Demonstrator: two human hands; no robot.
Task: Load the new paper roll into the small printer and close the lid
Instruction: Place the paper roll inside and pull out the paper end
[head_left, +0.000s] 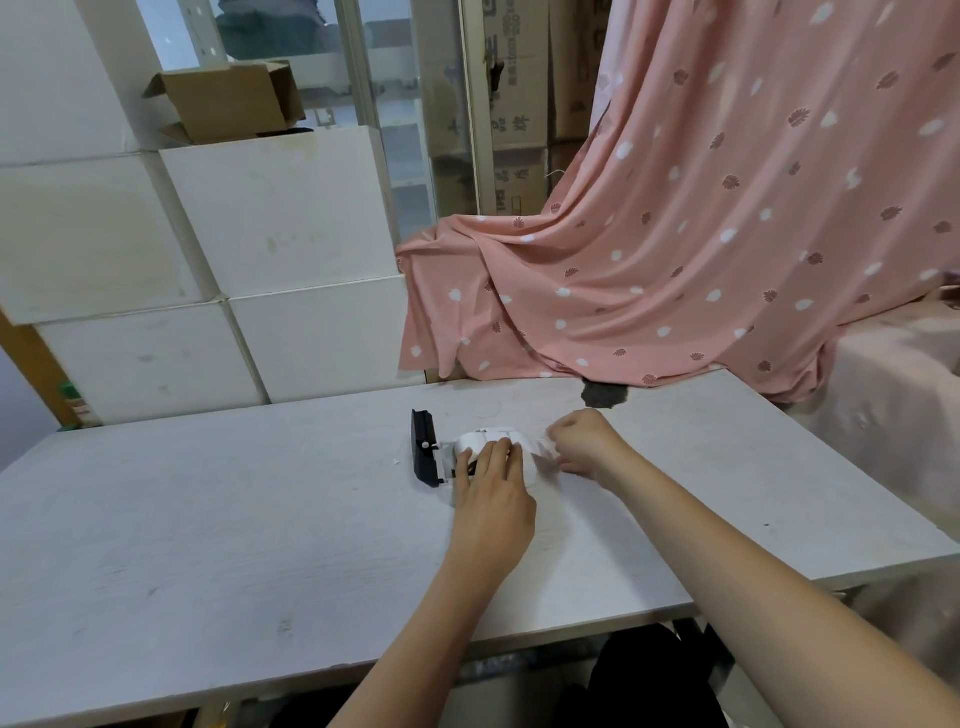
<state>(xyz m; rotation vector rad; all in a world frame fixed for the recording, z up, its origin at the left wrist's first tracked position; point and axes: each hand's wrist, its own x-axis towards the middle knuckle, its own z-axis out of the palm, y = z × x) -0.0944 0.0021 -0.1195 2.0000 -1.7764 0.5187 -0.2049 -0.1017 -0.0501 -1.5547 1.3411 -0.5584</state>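
Observation:
A small white printer (485, 440) lies on the pale wooden table (208, 519), its black lid (423, 448) swung open to the left. My left hand (491, 499) rests on top of the printer body with fingers spread over it, hiding the paper bay. My right hand (587, 441) is at the printer's right end, fingers pinched on something white and blurred (545, 457); I cannot tell whether it is the paper's loose end. The roll itself is hidden.
White boxes (208, 270) are stacked behind the table's left half, with an open cardboard box (228, 101) on top. A pink patterned cloth (675, 234) drapes down onto the table's back right. A dark stain (602, 396) marks the table's far edge.

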